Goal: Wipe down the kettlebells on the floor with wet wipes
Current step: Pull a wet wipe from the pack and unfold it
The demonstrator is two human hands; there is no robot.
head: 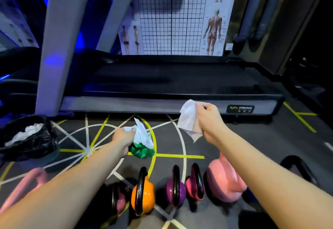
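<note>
The person is reaching both arms out over the floor. The left hand (124, 137) is holding a green and white pack of wet wipes (143, 146) near the middle of the view. Its fingers are curling tight around the top of the pack. A bit of white sheet is poking up out of the pack toward 12 o'clock.

The right hand (210, 120) is up at 2 o'clock from the pack. Its thumb and fingers are pressing together and pinching one white wipe (187, 118). The wipe is hanging loose in the air, apart from the pack.

The kettlebells are sitting in a row on the floor at 6 o'clock, under the arms. An orange kettlebell (143, 195) is standing at 6 o'clock from the pack. A purple kettlebell (174, 191) is sitting just beside it at 3 o'clock. Next come a small red-pink kettlebell (195, 186) and a big pink kettlebell (225, 180). A little pink kettlebell (120, 201) is peeking out at 9 o'clock from the orange one. The wipe is hanging apart from all of them.

A bin (36, 144) with a black bag is sitting at 9 o'clock, with crumpled white wipes (27, 133) lying inside. A black treadmill (171, 84) is stretching across at 12 o'clock from the hands.
</note>
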